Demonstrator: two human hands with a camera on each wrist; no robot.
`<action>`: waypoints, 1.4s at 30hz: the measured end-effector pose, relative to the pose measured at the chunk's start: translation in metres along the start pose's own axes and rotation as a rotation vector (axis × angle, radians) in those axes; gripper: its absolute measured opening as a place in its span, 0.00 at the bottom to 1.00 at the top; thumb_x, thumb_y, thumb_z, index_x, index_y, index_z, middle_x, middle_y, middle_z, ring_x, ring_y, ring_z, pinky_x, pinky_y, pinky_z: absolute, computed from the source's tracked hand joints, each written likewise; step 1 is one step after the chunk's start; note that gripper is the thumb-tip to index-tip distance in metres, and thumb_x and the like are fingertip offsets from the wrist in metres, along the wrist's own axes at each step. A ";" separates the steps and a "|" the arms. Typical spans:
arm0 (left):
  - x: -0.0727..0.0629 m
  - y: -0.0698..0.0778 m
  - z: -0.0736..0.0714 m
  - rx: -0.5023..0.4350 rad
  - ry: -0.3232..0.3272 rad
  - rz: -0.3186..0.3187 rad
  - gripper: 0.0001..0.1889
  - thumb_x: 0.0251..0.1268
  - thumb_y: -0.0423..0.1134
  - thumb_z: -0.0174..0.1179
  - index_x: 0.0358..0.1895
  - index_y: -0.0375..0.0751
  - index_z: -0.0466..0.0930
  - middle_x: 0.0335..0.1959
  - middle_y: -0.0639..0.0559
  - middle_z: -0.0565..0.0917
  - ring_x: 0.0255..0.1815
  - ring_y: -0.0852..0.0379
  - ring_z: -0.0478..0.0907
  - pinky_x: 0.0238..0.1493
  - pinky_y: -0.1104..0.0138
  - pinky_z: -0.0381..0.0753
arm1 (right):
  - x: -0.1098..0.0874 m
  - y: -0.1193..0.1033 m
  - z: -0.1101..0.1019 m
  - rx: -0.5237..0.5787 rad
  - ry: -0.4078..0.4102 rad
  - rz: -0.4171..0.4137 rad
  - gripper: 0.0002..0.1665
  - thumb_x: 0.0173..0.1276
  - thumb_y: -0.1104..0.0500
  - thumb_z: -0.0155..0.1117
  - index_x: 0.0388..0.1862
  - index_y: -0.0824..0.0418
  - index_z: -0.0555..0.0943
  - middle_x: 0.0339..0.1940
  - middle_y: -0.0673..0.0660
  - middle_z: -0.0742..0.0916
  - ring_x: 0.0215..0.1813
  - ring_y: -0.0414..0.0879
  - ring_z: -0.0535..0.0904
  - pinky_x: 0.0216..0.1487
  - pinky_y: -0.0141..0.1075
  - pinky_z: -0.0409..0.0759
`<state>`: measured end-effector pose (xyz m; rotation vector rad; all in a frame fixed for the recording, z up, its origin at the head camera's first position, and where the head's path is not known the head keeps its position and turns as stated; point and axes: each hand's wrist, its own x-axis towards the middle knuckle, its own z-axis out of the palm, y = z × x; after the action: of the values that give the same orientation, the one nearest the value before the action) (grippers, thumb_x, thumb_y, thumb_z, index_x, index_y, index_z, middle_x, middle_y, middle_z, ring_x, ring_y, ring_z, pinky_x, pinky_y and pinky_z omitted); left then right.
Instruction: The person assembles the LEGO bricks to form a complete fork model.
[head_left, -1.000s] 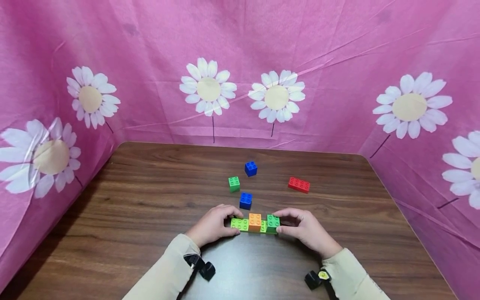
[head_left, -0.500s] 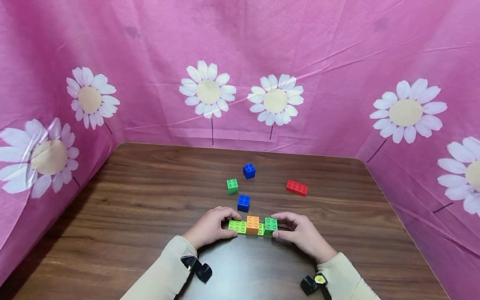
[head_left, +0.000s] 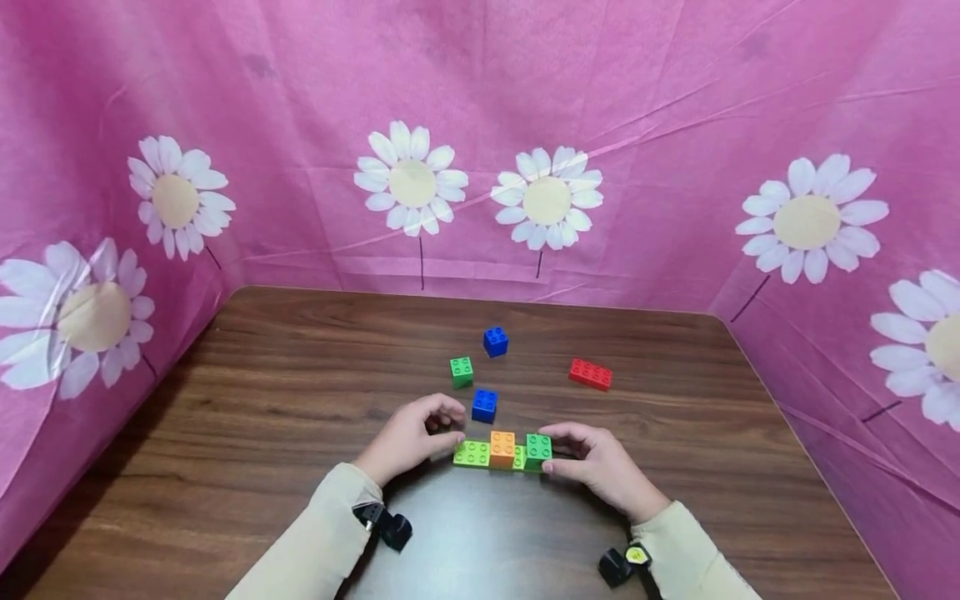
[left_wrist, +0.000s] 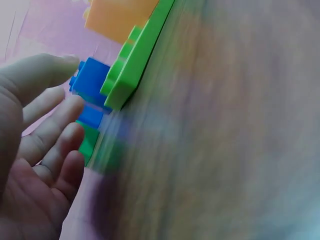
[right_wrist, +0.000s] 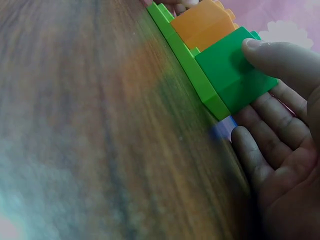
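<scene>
"The hands?"
"Right hand [head_left: 606,467] pinches one green brick [head_left: 538,451] on the lime base [head_left: 472,453], near one orange brick [head_left: 502,449]; left hand [head_left: 405,437] hangs free by the base's other end."
"Loose ones?"
"Four beyond, on the table [head_left: 330,358] (two blue bricks [head_left: 484,407], one red brick [head_left: 590,374], one green block [head_left: 461,372])."

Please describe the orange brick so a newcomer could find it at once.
On the brown table, find the lime-green base between left hand and right hand. The orange brick stands on it near the middle; no other brick is orange.

Tabletop [left_wrist: 225,150] blurred in left wrist view, orange brick [left_wrist: 121,16] cut off at top
</scene>
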<state>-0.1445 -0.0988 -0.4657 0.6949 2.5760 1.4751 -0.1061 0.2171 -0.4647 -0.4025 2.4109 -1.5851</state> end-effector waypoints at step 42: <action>0.066 -0.014 -0.008 0.021 0.161 -0.250 0.24 0.62 0.39 0.71 0.61 0.46 0.79 0.54 0.49 0.84 0.54 0.51 0.80 0.59 0.54 0.77 | 0.001 0.001 0.000 0.008 -0.002 0.000 0.26 0.60 0.56 0.77 0.57 0.59 0.83 0.54 0.57 0.87 0.56 0.51 0.82 0.51 0.32 0.81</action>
<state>-0.2103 -0.0824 -0.4638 0.2521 2.6778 1.4790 -0.1070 0.2175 -0.4658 -0.4021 2.4017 -1.5934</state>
